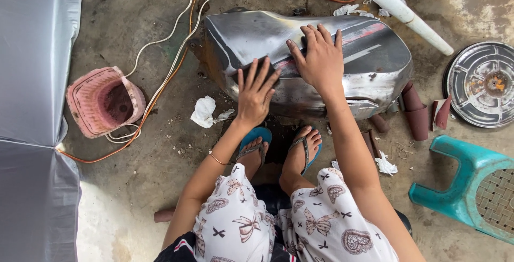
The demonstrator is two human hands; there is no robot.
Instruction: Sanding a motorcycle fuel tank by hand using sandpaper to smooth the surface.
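A bare metal motorcycle fuel tank lies on the concrete floor in front of my feet, with traces of red and dark paint on it. My left hand presses flat on a dark sheet of sandpaper against the tank's near left side. Further up the tank, my right hand rests flat with fingers spread on the surface. Whether anything lies under the right palm is hidden.
A broken pink plastic basket sits at left beside white and orange cables. Rolled sandpaper pieces lie at right, near a round metal cover and a teal plastic stool. A white pipe slants above. Grey sheeting covers the left edge.
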